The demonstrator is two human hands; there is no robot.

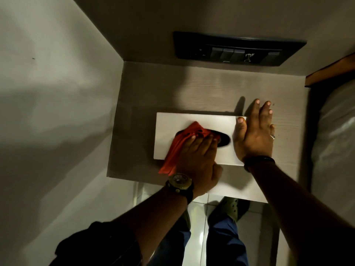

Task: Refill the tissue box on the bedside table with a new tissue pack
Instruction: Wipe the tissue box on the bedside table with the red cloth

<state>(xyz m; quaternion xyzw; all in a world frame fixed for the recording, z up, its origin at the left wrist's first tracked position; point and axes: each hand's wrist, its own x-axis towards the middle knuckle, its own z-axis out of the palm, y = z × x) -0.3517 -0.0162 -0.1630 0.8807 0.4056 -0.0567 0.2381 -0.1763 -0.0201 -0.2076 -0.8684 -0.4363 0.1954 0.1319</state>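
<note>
Tissue box (192,127), white and flat-topped, lies on the grey bedside table (153,89), near the table's front edge, with its dark oval opening (223,139) facing up. Left hand (197,150) lies on the box top with fingers extended, pressing an orange-red cloth (178,144) against the lid at the left end of the opening; the cloth trails off the front edge of the box onto the table. Right hand (255,131) rests flat on the right end of the box, fingers straight and close together, thumb on the lid, fingertips reaching past the back edge. A watch (179,182) is on the left wrist, a dark band (259,160) on the right wrist, and a ring on one right finger. A dark switch panel (238,48) is mounted on the wall behind the table. Below, tiled floor (197,208), blue trousers and a green shoe (230,206) are visible.
</note>
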